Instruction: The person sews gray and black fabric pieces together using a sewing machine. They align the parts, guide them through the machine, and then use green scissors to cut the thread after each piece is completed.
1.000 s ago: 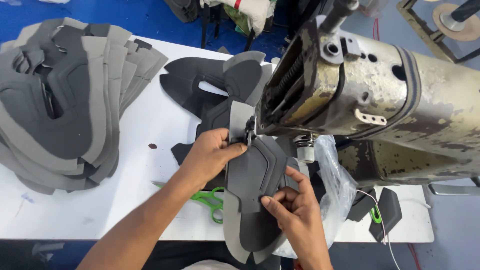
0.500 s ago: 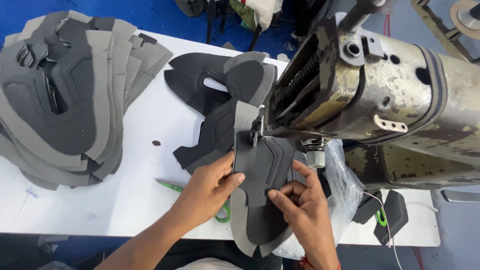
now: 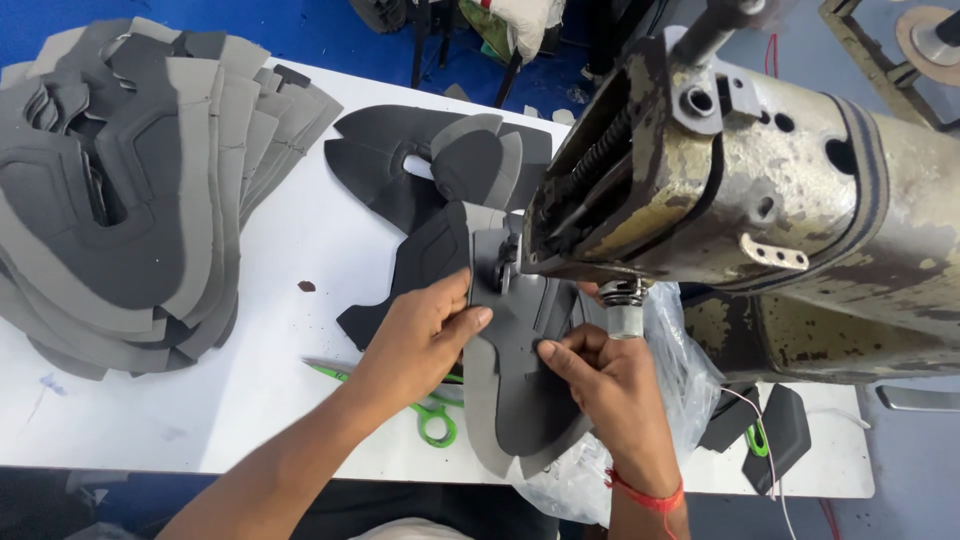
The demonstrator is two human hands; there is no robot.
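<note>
Both hands press a dark grey foam piece (image 3: 515, 370) flat on the white counter (image 3: 290, 300) under the sewing machine (image 3: 720, 200). The left hand (image 3: 420, 335) pinches its nine o'clock edge; the right hand (image 3: 600, 375) grasps its three o'clock side, keeping it steady.

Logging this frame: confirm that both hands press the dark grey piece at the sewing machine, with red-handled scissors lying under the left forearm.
One detail is wrong: the scissors have green handles, not red, as the head view shows. The rest stands: left hand and right hand press the dark grey piece at the sewing machine.
</note>
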